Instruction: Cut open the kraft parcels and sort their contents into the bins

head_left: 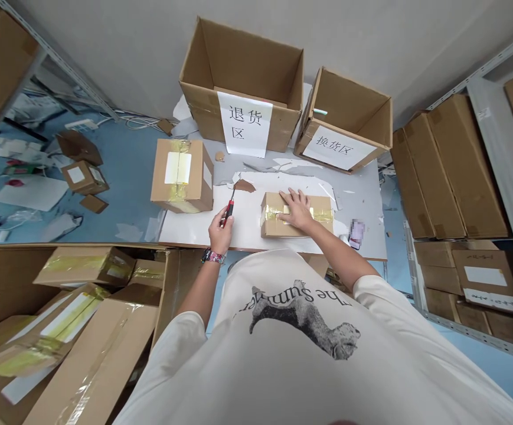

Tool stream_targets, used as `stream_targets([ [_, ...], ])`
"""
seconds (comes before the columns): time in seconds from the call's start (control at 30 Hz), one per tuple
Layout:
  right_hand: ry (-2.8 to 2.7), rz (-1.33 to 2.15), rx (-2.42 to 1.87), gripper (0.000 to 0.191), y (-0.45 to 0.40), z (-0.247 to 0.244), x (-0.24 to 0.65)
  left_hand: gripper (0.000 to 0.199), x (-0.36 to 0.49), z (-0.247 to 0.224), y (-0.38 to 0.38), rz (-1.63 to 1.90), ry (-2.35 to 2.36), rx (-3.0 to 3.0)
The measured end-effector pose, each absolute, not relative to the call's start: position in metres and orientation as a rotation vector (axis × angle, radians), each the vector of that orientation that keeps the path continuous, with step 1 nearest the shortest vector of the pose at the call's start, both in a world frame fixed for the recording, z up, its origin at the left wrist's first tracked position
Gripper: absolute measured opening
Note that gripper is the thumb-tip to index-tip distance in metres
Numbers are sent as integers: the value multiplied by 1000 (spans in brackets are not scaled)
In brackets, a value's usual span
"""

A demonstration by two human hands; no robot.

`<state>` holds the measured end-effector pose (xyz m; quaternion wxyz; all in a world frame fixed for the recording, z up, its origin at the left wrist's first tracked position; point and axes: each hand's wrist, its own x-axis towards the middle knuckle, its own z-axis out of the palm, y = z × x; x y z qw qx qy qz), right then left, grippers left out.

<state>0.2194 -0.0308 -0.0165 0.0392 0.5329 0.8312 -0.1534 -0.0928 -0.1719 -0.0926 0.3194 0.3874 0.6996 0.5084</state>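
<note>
My left hand (221, 231) is closed around the red and black handle of a screwdriver-like tool (229, 212), its thin shaft pointing away from me over the white table (185, 227). Spread fingers of my right hand (298, 209) rest on top of a small taped carton (276, 227), which lies near the table's front edge. Yellowish tape runs along that carton. To the left of the tool stands a taller taped carton (163, 177) with a white label. A brown patch (244, 186) shows just beyond the tool's tip.
Two open labelled boxes (278, 127) (378, 127) stand at the table's back. A phone (356, 233) lies right. A large box of cartons (167, 295) is at lower left; shelves (482, 112) stand right.
</note>
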Motion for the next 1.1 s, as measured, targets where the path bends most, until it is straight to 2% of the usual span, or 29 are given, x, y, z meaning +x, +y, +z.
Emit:
stream_targets([
  [0.07,2543,-460,1615,95,-29,-16,218,60,-90,-89,-174,1317,1840,1059],
  [0.23,2623,-297,1517,84,-36,-16,220,58,-86,-74,-178,1223,1807,1308],
  [0.47,2643,-114,1359,84,-29,-21,220,52,-88,-51,-183,995,1658,1672],
  [0.73,2642,-184,1373,81,-20,-15,219,53,-86,-49,-174,755,1671,1814],
  [1.1,2659,-339,1433,84,-22,-17,219,50,-81,-35,-173,718,1741,1831],
])
